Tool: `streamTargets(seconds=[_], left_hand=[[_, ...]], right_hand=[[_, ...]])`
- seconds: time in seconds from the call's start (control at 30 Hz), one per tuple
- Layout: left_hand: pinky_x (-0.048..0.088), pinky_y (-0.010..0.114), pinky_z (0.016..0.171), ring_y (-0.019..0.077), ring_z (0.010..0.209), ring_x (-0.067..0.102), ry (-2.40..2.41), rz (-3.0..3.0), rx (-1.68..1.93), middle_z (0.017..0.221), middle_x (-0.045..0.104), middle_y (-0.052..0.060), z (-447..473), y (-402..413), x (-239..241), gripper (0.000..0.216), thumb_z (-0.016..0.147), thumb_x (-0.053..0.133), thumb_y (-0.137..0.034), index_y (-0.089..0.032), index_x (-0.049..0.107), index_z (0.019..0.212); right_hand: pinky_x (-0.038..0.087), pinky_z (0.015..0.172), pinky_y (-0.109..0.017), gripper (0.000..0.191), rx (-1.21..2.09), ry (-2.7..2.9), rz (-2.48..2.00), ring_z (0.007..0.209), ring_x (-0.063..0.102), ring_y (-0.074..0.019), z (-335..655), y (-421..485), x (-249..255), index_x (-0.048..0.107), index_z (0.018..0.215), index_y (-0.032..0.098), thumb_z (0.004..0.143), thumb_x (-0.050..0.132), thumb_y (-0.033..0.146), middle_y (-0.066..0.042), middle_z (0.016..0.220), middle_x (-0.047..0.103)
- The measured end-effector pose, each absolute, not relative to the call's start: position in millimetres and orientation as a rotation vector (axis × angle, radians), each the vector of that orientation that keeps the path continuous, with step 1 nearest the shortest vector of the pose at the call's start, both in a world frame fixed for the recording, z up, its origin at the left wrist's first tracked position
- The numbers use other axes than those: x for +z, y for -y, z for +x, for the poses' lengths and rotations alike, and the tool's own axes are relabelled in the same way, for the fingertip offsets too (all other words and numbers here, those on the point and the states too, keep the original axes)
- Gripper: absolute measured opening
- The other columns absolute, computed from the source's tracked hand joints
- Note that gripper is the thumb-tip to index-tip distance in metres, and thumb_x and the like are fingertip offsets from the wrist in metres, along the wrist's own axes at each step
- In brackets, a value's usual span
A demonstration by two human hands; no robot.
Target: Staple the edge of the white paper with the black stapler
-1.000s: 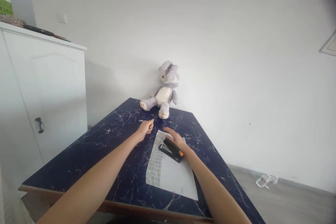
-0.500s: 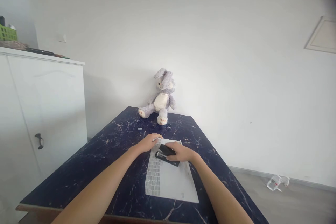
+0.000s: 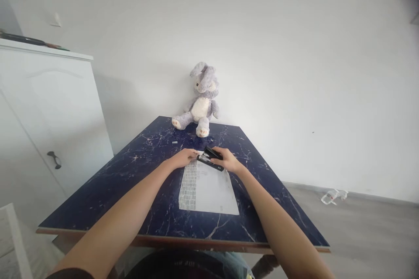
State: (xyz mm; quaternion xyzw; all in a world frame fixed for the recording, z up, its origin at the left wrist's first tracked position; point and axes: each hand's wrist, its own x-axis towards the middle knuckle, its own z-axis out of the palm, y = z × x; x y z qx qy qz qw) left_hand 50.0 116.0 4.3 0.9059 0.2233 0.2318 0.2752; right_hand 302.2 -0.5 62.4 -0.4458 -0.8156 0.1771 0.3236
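Note:
My right hand [image 3: 228, 160] is wrapped round a black stapler [image 3: 207, 161], whose jaws stand apart, with the front end pointing left. The stapler is over the far part of a white sheet of paper [image 3: 212, 194], which has a grey brick-like pattern down its left side. At the sheet's far left corner, my left hand [image 3: 185, 158] has its fingers closed on the paper's edge, close to the stapler's front end. How many sheets there are, I cannot tell.
A plush rabbit [image 3: 203, 100] sits at the far end of the dark blue marbled table [image 3: 131, 183]. A small pale piece [image 3: 174, 142] lies near its feet. On the left is a white cabinet [image 3: 59, 91]; clear plastic packaging [image 3: 330, 196] lies on the floor at right.
My right hand has brought the stapler towards the paper's far edge, nearer my left hand. The view has tilted down, bringing the table's near edge and my lap into sight.

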Motion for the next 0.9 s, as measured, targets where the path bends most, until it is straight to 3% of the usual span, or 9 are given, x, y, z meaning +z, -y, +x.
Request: streamTargets(seconds=[0.17,0.4,0.6,0.7,0.77,0.9], left_hand=[[0.041,0.037,0.109,0.0262,0.117,0.062,-0.650,2.368,0.808,0.128,0.067,0.008,54.8,-117.6,2.3,0.031,0.089,0.056,-0.032,-0.022,0.075,0.112],[0.047,0.041,0.103,0.0250,0.111,0.066,-0.913,1.674,1.202,0.115,0.073,0.010,67.7,-108.1,8.0,0.027,0.089,0.050,-0.025,-0.019,0.073,0.102],[0.052,0.041,0.092,0.0245,0.098,0.071,-0.916,1.482,1.193,0.100,0.076,0.012,79.7,-103.2,0.9,0.023,0.085,0.048,-0.021,-0.016,0.070,0.088],[0.052,0.041,0.094,0.0238,0.096,0.071,-0.883,1.463,1.222,0.096,0.075,0.012,83.2,-103.2,-1.6,0.020,0.085,0.050,-0.020,-0.016,0.070,0.085],[0.051,0.042,0.096,0.0239,0.096,0.070,-0.864,1.465,1.242,0.095,0.075,0.011,85.1,-102.5,-1.3,0.019,0.085,0.052,-0.021,-0.016,0.070,0.085],[0.048,0.041,0.101,0.0242,0.104,0.069,-0.822,1.481,1.264,0.102,0.074,0.011,88.0,-97.8,1.4,0.023,0.091,0.052,-0.030,-0.017,0.071,0.090]], right_hand=[[0.037,0.067,-0.026,0.025,0.507,2.108,-1.209,0.073,0.053,-0.0160,302.1,-6.4,53.7,0.064,0.095,0.017,0.087,0.064,0.040,0.001,0.082,0.062],[0.038,0.068,-0.027,0.024,0.570,2.162,-1.233,0.073,0.055,-0.0163,295.1,-17.0,36.8,0.067,0.098,0.018,0.086,0.066,0.039,0.001,0.084,0.065],[0.045,0.083,-0.033,0.043,0.710,2.159,-1.173,0.091,0.062,-0.0230,301.7,-14.0,39.2,0.067,0.120,0.020,0.088,0.066,0.048,-0.006,0.107,0.071],[0.044,0.096,-0.037,0.049,0.960,1.968,-1.059,0.111,0.060,-0.0257,306.8,-13.0,39.1,0.065,0.129,0.023,0.096,0.053,0.057,-0.009,0.125,0.067],[0.045,0.094,-0.036,0.052,1.055,1.789,-1.056,0.111,0.061,-0.0250,310.1,-16.4,35.6,0.069,0.120,0.021,0.098,0.044,0.060,-0.010,0.121,0.069],[0.046,0.071,-0.029,0.059,0.870,1.607,-1.237,0.084,0.061,-0.0203,313.7,-28.8,25.5,0.072,0.096,0.017,0.097,0.035,0.063,-0.010,0.097,0.071]])
